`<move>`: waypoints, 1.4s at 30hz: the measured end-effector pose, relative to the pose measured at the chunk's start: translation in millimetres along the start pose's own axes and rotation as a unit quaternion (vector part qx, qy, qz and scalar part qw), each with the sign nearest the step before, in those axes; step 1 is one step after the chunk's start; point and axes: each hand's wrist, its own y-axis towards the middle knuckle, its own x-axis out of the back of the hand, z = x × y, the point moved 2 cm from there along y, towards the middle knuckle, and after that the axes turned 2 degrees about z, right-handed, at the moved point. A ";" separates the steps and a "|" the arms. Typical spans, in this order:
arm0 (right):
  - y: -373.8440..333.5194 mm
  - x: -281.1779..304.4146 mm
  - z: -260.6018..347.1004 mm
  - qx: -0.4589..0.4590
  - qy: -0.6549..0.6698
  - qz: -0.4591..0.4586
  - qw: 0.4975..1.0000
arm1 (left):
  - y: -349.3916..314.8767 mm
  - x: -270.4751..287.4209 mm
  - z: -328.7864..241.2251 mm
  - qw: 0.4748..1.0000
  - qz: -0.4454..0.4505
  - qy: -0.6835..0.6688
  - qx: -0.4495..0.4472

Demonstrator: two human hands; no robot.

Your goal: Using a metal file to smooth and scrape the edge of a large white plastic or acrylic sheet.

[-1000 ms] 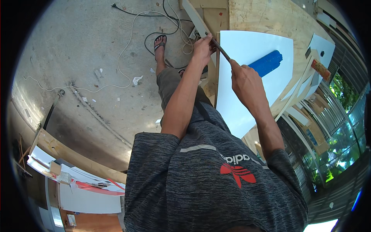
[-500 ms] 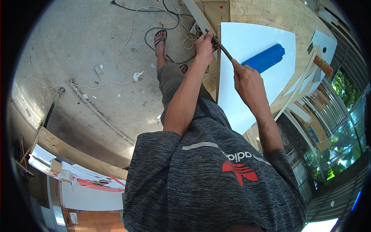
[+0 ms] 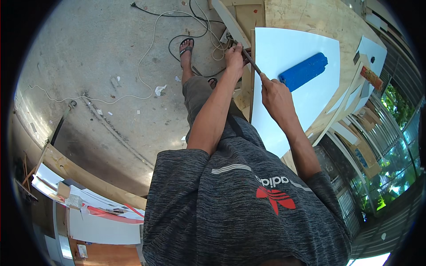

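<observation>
A long, thin dark file (image 3: 253, 63) slants across the left edge of a white panel (image 3: 306, 42), which lies on a plywood surface. My right hand (image 3: 278, 96) is closed round its near end, with the forefinger stretched along it. At the far end, just off the panel's edge, the fingers of my left hand (image 3: 234, 57) pinch the file. Part of its tip is hidden by those fingers. A blue ragged-ended piece (image 3: 303, 72) rests on the panel beyond my right hand.
The plywood table (image 3: 297, 13) extends behind the panel. A red-brown worn block (image 3: 371, 77) and cut white pieces lie at the right. Black and pale cables (image 3: 171, 42) trail over the concrete floor (image 3: 102, 53) at the left. A bench with scraps (image 3: 88, 193) stands lower left.
My right hand has slid left toward my left hand, and less of the file shows between them. Both hands keep their hold. The whole view has shifted slightly.
</observation>
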 end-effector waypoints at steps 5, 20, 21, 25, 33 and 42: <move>-10.6 11.3 7.0 -0.006 0.013 0.003 1.000 | 3.0 11.0 2.7 1.000 0.027 -0.006 0.002; -31.2 23.6 10.4 -0.056 0.026 0.017 0.998 | -8.3 13.8 21.1 0.998 0.051 0.027 0.001; -31.1 16.9 6.8 -0.040 0.025 0.011 0.999 | -10.8 15.5 23.2 0.999 0.040 0.018 0.001; -18.1 -9.3 1.7 -0.034 0.010 0.010 0.999 | -8.2 11.0 16.2 1.000 0.002 -0.008 0.015; -36.8 14.0 6.4 -0.030 0.008 0.034 0.999 | -14.9 32.0 37.6 0.997 0.063 0.032 0.011; -36.5 14.7 8.4 -0.046 0.028 0.008 0.999 | -11.1 27.8 26.9 0.998 0.066 -0.021 0.010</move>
